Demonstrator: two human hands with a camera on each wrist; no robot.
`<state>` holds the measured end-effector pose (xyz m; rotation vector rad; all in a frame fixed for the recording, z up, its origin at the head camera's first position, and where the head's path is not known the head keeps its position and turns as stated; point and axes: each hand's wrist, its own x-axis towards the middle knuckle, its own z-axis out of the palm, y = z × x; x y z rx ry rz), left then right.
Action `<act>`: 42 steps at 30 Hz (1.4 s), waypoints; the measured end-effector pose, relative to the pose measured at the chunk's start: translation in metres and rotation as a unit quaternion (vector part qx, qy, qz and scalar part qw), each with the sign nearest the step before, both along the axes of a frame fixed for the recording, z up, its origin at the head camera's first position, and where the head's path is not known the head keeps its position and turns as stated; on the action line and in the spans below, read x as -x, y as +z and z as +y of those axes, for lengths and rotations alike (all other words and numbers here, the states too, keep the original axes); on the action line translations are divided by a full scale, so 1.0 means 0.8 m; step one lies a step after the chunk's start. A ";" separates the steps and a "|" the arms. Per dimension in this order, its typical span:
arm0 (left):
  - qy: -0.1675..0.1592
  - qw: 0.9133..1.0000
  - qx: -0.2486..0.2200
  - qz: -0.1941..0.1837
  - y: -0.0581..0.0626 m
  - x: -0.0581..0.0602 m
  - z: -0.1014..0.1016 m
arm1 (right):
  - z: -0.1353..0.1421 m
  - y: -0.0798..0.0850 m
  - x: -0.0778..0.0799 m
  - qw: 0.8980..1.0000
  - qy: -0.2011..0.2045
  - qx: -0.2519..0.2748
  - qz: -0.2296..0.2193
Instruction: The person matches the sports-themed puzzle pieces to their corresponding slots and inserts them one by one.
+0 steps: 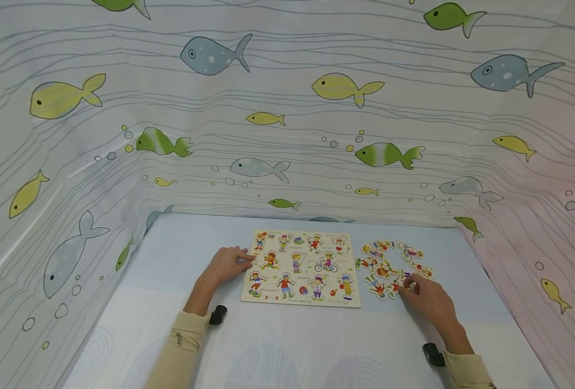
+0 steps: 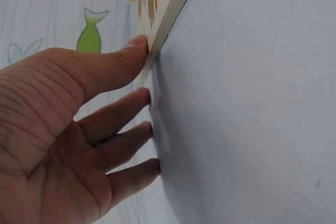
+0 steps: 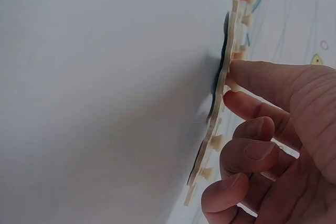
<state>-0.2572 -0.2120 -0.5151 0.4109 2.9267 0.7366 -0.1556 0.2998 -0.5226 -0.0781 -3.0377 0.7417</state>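
A flat wooden puzzle board printed with children playing sports lies on the table. My left hand is at its left edge. In the left wrist view the thumb touches the board's edge and the other fingers extend down to the tabletop. To the right of the board lies a cluster of loose knobbed puzzle pieces. Over the near side of this cluster, my right hand pinches the small knob of a puzzle piece between thumb and index finger, its other fingers curled. That piece sits close to the table surface.
A pale cloth covers the table. Fish-printed sheeting rises at the back and both sides. Black wrist devices sit on both wrists. Loose pieces lie close together, some overlapping.
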 end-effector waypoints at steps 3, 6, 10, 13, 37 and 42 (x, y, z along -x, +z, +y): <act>-0.003 1.000 -0.001 0.001 0.000 0.000 0.000 | -0.001 0.003 -0.001 1.000 -0.003 -0.003 -0.006; -0.007 1.000 -0.002 0.002 0.000 0.000 -0.001 | -0.001 0.005 -0.002 1.000 -0.008 -0.005 -0.010; -0.012 1.000 -0.001 0.003 0.000 0.001 -0.002 | 0.000 0.008 -0.003 1.000 -0.015 -0.007 -0.012; -0.011 1.000 0.000 0.001 0.000 0.002 -0.003 | 0.000 0.011 -0.003 1.000 -0.018 -0.009 -0.017; -0.004 1.000 0.001 -0.008 0.002 0.001 -0.001 | -0.013 0.027 0.001 0.999 0.004 -0.011 0.032; -0.001 1.000 0.003 -0.010 0.003 0.000 0.000 | -0.020 0.031 0.004 0.999 0.015 -0.017 0.041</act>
